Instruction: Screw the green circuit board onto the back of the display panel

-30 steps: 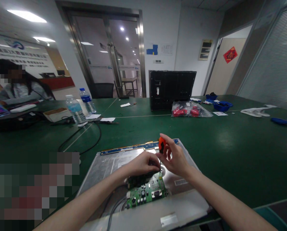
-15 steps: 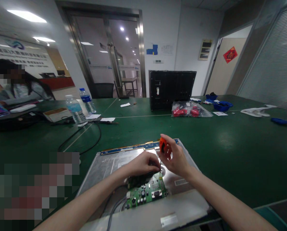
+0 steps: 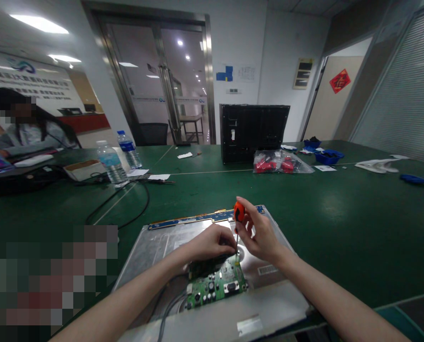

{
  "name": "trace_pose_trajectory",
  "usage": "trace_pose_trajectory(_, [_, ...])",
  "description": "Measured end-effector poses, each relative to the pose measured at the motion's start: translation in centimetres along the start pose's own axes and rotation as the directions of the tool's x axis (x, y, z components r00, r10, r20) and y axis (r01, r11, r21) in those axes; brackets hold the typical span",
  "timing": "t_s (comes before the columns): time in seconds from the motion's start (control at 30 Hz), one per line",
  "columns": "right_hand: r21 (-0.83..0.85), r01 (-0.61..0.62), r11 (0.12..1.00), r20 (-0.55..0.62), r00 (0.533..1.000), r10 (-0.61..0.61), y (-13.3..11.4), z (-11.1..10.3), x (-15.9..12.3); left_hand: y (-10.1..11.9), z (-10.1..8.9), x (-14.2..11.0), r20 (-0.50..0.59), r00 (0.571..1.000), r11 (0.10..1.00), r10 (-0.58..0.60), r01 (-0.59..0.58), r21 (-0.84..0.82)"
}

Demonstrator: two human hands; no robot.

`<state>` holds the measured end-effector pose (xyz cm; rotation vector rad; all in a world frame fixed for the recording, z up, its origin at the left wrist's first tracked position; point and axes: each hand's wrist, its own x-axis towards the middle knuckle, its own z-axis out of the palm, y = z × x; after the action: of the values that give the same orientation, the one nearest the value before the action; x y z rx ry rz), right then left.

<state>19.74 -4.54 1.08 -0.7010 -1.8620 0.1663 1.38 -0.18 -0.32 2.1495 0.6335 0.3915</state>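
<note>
A screwdriver (image 3: 239, 212) with an orange and black handle stands nearly upright in my right hand (image 3: 260, 232), its fingers closed round the handle. The thin shaft points down to the far right corner of a green circuit board (image 3: 217, 281). My left hand (image 3: 215, 242) is closed low over the board's far edge, fingertips pinched beside the shaft's lower end; whatever they hold is hidden. The board lies on a silver metal display panel (image 3: 279, 280), which has a blue strip board (image 3: 186, 221) along its far edge. Grey cables (image 3: 169, 308) run from the board's left side.
Across the green table (image 3: 340, 223) stand a black monitor housing (image 3: 254, 130) and a plastic bag of red parts (image 3: 281, 162). Water bottles (image 3: 112, 164) and a black cable (image 3: 146, 202) are at left, blue trays (image 3: 328, 156) at right. A person (image 3: 30, 123) sits far left.
The screwdriver handle has turned slightly in my right hand's fingers and stands a little more upright. My left hand has stayed in place.
</note>
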Motion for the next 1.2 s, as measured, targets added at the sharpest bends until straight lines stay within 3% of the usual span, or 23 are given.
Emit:
trace_pose_trajectory(0.27, [-0.071,0.028,0.997,-0.071,0.997,-0.033,0.13,0.13,0.06,-0.06,-0.09,-0.07,-0.013,1.0,1.0,-0.004,0.004,0.007])
trace_pose_trajectory(0.63, [0.01,0.0,1.0,-0.014,1.0,0.0,-0.13,-0.19,-0.04,-0.03,0.12,0.04,-0.014,1.0,1.0,-0.01,0.01,-0.014])
trace_pose_trajectory(0.97, [-0.058,0.024,0.998,-0.091,0.995,-0.03,0.09,0.1,0.08,0.35,-0.01,0.01,-0.02,1.0,1.0,-0.009,0.008,-0.016])
trace_pose_trajectory(1.2, [0.004,0.034,0.999,-0.037,0.999,-0.033,-0.22,-0.16,0.18,0.14,-0.06,0.02,-0.017,1.0,1.0,-0.005,0.005,-0.013])
